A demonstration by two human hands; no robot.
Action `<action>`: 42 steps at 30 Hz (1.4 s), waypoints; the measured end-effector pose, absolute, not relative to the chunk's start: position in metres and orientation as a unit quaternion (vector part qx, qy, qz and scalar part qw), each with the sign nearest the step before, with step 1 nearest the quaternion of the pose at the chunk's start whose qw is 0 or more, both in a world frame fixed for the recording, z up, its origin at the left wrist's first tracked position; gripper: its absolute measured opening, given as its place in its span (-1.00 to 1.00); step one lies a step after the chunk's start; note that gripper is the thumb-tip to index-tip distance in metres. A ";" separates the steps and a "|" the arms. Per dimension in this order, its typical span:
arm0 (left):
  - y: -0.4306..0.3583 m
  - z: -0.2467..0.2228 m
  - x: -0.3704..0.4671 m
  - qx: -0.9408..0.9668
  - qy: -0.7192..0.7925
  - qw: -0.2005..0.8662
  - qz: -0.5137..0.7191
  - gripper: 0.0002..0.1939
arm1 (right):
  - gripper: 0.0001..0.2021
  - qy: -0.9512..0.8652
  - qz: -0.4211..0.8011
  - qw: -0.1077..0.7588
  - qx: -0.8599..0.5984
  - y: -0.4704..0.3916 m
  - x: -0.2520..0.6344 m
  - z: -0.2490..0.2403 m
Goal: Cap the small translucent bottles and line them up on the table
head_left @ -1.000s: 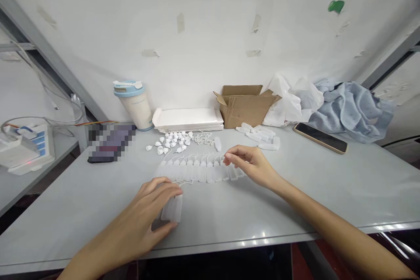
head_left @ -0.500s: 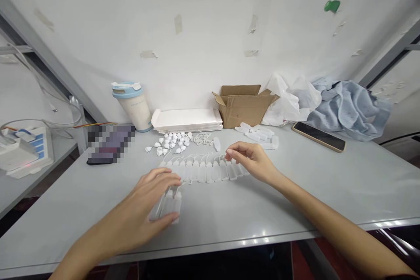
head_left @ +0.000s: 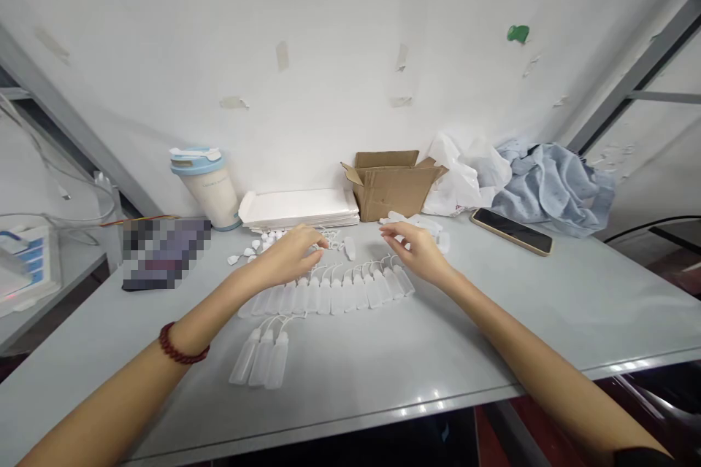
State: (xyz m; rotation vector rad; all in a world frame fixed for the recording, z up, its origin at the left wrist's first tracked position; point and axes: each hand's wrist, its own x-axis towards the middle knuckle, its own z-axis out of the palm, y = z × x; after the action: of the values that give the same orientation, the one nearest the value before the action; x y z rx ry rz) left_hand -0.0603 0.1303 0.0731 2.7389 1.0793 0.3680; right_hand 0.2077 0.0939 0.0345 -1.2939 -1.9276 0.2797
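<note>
My left hand (head_left: 290, 254) hovers over the heap of white caps (head_left: 269, 239), its thumb and fingers apart beside a small pile of white cords (head_left: 333, 237). My right hand (head_left: 420, 252) is above the right end of a row of small translucent plastic bottles (head_left: 336, 294), fingers loosely bent and thumb apart, with nothing seen in it. Each bottle in the row has a white cord at its top. Nearer the front edge lie three more corded bottles (head_left: 263, 359). One loose translucent piece (head_left: 349, 248) lies between my hands. Behind my right hand are several loose translucent pieces (head_left: 442, 241), partly hidden.
Along the wall stand a blue-lidded cup (head_left: 211, 193), a stack of white trays (head_left: 299, 208), an open cardboard box (head_left: 394, 193), a white plastic bag (head_left: 465, 175) and a blue cloth (head_left: 558, 186). A phone (head_left: 512, 231) lies at the right.
My left hand has left the three front bottles and moved forward to the caps and cords. My right hand has lifted slightly off the row's right end. The view has shifted a little.
</note>
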 end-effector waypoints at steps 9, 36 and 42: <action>0.154 0.054 -0.014 0.921 0.377 0.042 0.093 -0.78 | -0.50 -0.899 0.035 0.202 -0.388 0.118 0.184 0.022; 0.144 0.074 -0.042 0.855 0.444 0.103 0.246 -0.77 | -0.57 -0.859 0.049 0.195 -0.471 0.124 0.194 0.015; 0.124 0.079 -0.071 0.737 0.519 0.228 0.368 -0.72 | -0.82 -0.848 0.020 0.277 -0.451 0.123 0.201 0.016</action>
State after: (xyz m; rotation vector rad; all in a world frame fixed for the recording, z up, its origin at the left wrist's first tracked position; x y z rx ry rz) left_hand -0.0713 0.1238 0.0791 2.0297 1.4291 1.0135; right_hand 0.2014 0.1234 0.0164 -1.2108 -2.2786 0.0528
